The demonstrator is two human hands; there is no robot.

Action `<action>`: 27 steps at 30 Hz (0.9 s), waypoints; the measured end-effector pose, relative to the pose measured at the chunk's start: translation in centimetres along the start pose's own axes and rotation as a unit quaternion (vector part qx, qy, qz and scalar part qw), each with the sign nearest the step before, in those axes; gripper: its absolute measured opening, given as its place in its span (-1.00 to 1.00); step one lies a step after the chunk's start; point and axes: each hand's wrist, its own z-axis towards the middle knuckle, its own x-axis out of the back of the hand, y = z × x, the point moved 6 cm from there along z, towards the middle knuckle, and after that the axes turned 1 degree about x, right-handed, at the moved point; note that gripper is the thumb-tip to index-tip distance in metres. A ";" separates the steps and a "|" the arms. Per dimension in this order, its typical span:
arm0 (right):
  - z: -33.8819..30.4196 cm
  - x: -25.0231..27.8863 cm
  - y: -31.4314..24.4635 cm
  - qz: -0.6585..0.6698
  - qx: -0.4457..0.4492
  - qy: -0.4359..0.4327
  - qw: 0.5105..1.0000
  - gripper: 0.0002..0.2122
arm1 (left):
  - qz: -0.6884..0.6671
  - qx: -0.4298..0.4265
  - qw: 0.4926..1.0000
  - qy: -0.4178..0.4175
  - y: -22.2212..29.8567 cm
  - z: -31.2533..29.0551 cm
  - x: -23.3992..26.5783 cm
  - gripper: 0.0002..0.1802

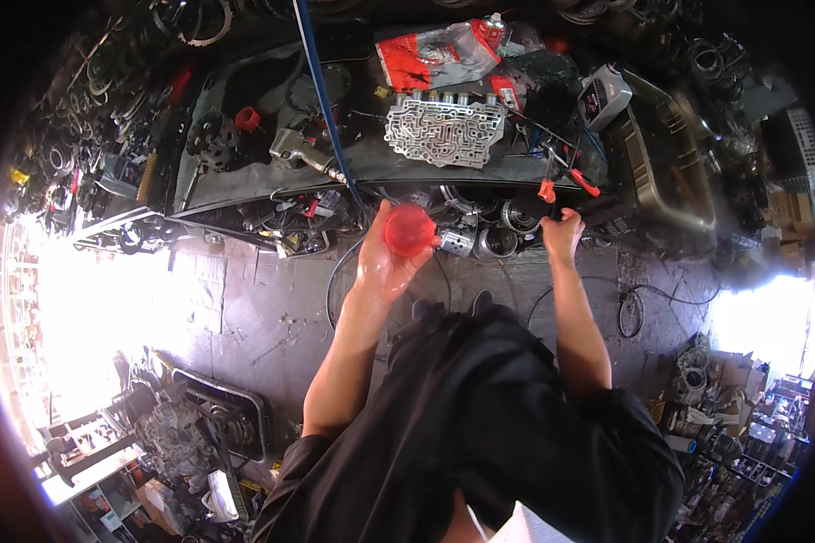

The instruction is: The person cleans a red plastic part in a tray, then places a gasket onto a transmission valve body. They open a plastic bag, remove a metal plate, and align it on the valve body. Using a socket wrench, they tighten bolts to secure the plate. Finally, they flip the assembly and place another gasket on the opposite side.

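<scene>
Cupping red round thing (409, 229), left hand (391, 262) hides underside; right hand (562, 235) curled, cannot tell around what; orange-red handle (547, 191) just beyond.

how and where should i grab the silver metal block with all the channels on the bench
Probably by its left and right edges, from the near side: the silver block lies flat on the bench, channels up, and small cylinders line its far edge. A two-handed grip would need the left hand free of the round red object.
</scene>
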 end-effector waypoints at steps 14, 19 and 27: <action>-9.4 4.0 -18.4 0.434 -0.042 -0.566 0.699 -0.66 | 0.255 0.077 0.962 0.056 -5.2 3.7 -4.8 -0.26; -4.8 8.2 -15.9 0.461 -0.027 -0.447 0.766 -0.65 | 0.348 0.078 0.931 0.076 -7.2 5.5 -5.0 -0.21; 23.0 27.7 -5.4 0.402 0.051 -0.067 0.912 -0.53 | 0.490 -0.096 0.843 0.202 -5.2 7.9 7.7 -0.59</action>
